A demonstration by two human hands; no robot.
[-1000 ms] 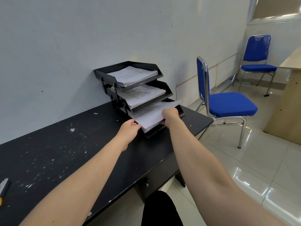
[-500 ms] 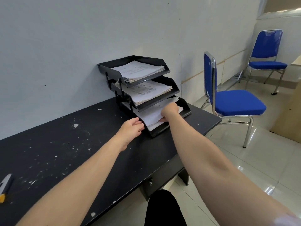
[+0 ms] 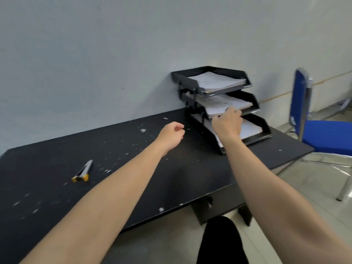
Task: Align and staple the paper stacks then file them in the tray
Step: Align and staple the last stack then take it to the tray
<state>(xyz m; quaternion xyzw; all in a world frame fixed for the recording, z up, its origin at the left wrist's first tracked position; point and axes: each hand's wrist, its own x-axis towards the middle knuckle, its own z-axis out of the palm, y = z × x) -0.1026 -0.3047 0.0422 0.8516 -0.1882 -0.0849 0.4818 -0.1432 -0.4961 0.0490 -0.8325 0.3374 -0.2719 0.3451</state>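
Filing looks nearly done: a paper stack [image 3: 249, 128] lies in the bottom tier of the tray [image 3: 266, 132], right of centre in the frame, and no loose paper shows on the desk [image 3: 133, 168]. The right hand [image 3: 227, 123] hovers at the front of the tiers, fingers loosely extended toward the middle tier's papers; whether it touches them I cannot tell. The left hand [image 3: 171, 137] hangs above the desk at centre frame, fingers loosely curled, holding nothing. Whether the bottom stack is stapled cannot be seen. Judging from this, what is left is at most a last nudge to square the sheets, unless more stacks wait out of view.

Counted: one tray with three tiers, each holding one stack, so three stacks; one stapler [image 3: 82, 172], lying at lower left on the desk well apart from both hands; two hands; one blue chair [image 3: 323, 136] at the right edge.
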